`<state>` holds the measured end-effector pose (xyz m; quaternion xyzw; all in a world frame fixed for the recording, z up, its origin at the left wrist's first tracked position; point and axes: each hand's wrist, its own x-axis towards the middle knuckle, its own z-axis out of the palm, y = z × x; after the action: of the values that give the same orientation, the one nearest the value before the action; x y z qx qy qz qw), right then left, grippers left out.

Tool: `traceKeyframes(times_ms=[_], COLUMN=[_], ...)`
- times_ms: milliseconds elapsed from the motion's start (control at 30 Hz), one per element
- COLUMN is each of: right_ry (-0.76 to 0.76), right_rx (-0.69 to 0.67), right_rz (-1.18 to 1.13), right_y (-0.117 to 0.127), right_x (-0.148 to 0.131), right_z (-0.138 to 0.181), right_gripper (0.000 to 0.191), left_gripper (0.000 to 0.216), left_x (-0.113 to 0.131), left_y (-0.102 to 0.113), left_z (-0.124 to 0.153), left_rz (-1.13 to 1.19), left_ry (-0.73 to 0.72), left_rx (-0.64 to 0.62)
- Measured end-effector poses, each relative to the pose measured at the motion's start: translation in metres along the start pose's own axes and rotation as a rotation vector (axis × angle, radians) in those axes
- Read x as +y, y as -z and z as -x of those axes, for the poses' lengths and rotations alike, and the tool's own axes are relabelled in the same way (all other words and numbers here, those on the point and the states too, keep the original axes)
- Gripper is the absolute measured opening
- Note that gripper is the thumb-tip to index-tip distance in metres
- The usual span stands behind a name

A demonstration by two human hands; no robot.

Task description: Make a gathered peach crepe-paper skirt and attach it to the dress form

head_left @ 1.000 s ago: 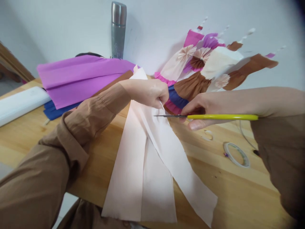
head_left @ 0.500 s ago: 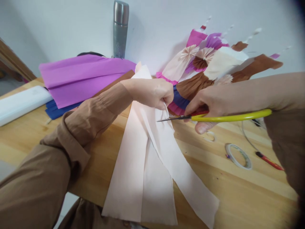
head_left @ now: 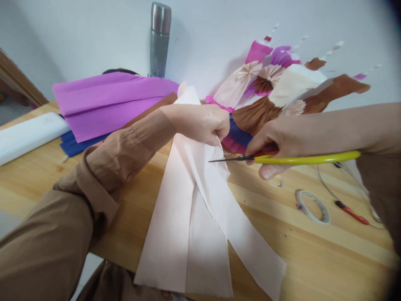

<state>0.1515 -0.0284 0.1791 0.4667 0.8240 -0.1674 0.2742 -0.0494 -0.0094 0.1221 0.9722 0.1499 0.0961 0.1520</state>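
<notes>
My left hand (head_left: 200,122) is closed in a fist on the upper part of a long pale pink crepe paper sheet (head_left: 191,217), holding it raised over the wooden table (head_left: 326,255). The sheet is slit lengthwise into strips that fan out toward me. My right hand (head_left: 275,140) grips yellow-handled scissors (head_left: 282,159), their thin blades pointing left. The blade tips touch the paper's right edge just below my left fist.
Folded purple paper (head_left: 106,100) lies over blue and brown sheets at the back left, beside a white roll (head_left: 28,136). A steel flask (head_left: 159,39) stands by the wall. Pleated paper fans (head_left: 275,90) lean at the back right. A tape ring (head_left: 311,205) and a red-handled tool (head_left: 352,212) lie to the right.
My right hand has shifted slightly left and the scissor blades have met the paper edge. The view has drifted, so the red-handled tool now shows at the right.
</notes>
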Motion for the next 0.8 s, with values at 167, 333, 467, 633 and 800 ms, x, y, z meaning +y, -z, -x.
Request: traceKeyframes(times_ms=[167, 333, 467, 633, 800], right_ry=[0.063, 0.034, -0.048, -0.052, -0.057], right_rx=[-0.133, -0.132, -0.12, -0.125, -0.154], right_rz=[0.125, 0.175, 0.262, 0.292, 0.269], right_y=[-0.005, -0.007, -0.007, -0.005, -0.002], right_x=[-0.005, -0.009, -0.013, -0.022, -0.032], right_z=[0.002, -0.001, 0.0, 0.0, -0.001], right_gripper=[0.053, 0.055, 0.045, 0.042, 0.041], left_gripper=[0.016, 0.015, 0.015, 0.015, 0.017], left_x=[-0.002, -0.002, -0.003, -0.001, 0.002], left_y=[-0.002, -0.004, -0.005, -0.005, -0.005], left_z=[-0.001, -0.002, -0.004, -0.004, -0.005], left_rz=[0.012, -0.011, -0.002, -0.01, -0.014], left_ry=[-0.025, -0.009, -0.021, 0.002, 0.01], left_rx=[0.014, 0.022, 0.015, 0.014, 0.013])
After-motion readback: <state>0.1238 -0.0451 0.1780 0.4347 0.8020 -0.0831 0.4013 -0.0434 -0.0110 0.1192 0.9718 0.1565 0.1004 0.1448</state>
